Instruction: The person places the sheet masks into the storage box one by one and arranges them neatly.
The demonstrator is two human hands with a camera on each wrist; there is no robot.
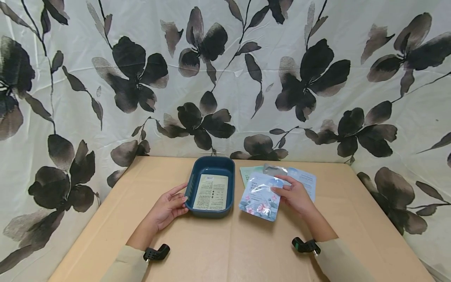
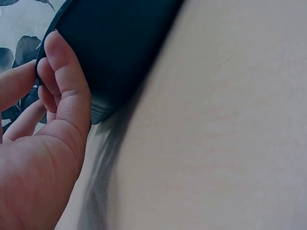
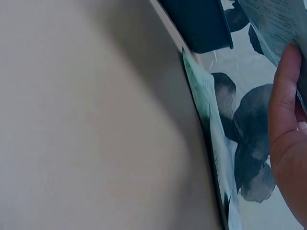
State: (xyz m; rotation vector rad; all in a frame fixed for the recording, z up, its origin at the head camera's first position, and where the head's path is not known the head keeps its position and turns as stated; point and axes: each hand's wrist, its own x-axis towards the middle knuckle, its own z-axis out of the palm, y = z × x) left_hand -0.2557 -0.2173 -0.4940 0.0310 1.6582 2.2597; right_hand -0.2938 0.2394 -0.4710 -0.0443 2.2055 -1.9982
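A dark blue plastic tray (image 1: 210, 214) stands left of the table's middle, with a cream, text-printed packet (image 1: 210, 192) lying in it. My left hand (image 1: 166, 209) holds the tray's left rim; in the left wrist view the thumb lies along the outer wall, with some fingertips at the rim's edge. My right hand (image 1: 297, 197) pinches a light blue sachet (image 1: 258, 196) with pink flowers by its upper right edge, thumb on the front. Its text-printed back shows in the right wrist view. Behind it are a green sachet (image 1: 247, 172), a silver packet (image 1: 275, 169) and another blue sachet (image 1: 305, 180).
The tan table (image 1: 218, 250) reaches back to a white curtain (image 1: 260, 23) printed with dark flowers. The tray and the sachets sit near the table's far edge. Each wrist wears a black camera band.
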